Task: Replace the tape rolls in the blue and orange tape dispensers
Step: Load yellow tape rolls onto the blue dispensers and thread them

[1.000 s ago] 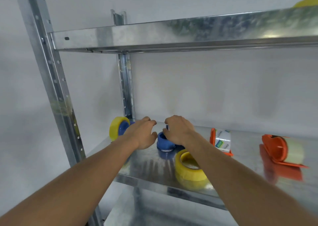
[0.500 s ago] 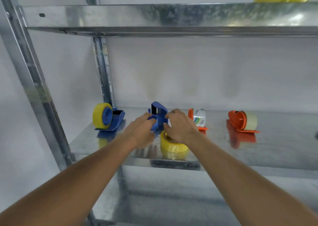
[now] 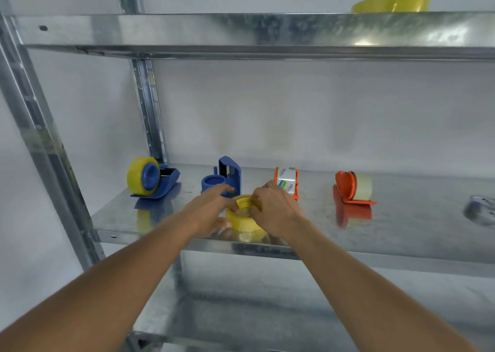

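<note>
Two hands, left hand (image 3: 211, 211) and right hand (image 3: 277, 209), gripping round shiny yellow tape roll (image 3: 245, 219) on smooth grey metal shelf (image 3: 401, 228).

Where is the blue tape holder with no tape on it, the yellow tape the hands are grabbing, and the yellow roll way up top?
empty blue dispenser (image 3: 230, 174): head view, on its upright blue back.
yellow tape roll (image 3: 242, 221): head view, on its outer side wall.
top-shelf yellow roll (image 3: 391, 3): head view, on its front side.

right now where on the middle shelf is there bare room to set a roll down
Bare metal between the right orange dispenser and the object at the shelf's right edge; also the shelf front left, before the loaded blue dispenser. Crowded around the yellow roll.
</note>
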